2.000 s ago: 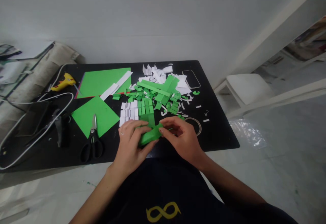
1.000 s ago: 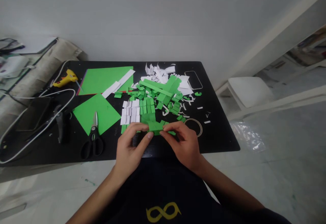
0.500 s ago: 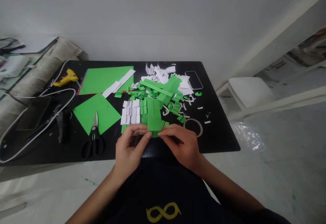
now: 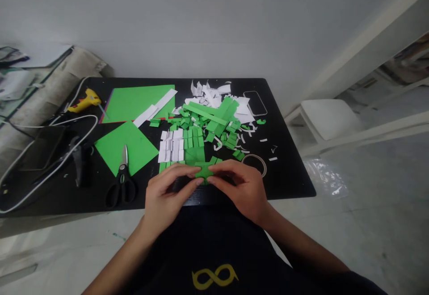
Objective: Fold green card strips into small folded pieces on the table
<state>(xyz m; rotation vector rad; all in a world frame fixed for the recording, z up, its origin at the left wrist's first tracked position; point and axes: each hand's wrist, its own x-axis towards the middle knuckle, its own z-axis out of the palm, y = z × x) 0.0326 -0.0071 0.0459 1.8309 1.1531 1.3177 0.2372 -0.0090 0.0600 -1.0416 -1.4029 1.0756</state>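
A small green paper strip (image 4: 204, 172) is pinched at both ends, by my left hand (image 4: 170, 185) and my right hand (image 4: 241, 186), near the table's front edge. My thumbs press it from below and my fingertips from above, so its ends are hidden. Just beyond my hands lie white folded paper pieces (image 4: 171, 145) in rows, with green folded paper pieces (image 4: 193, 137) beside them. Part of a green sheet (image 4: 195, 154) shows under these. A heap of green paper scraps (image 4: 221, 118) lies farther back.
Black-handled scissors (image 4: 123, 181) rest on a green sheet (image 4: 134, 145) at the left. Behind are stacked coloured sheets (image 4: 140, 98) and a yellow glue gun (image 4: 85, 100) with a white cable (image 4: 72, 154). A tape ring (image 4: 264, 166) lies right of my hand; a white stool (image 4: 325, 118) stands beyond the table.
The green strip stood long and flat away from me; now it is bent down to a short piece between my fingers. The green folded pieces behind it have come into view.
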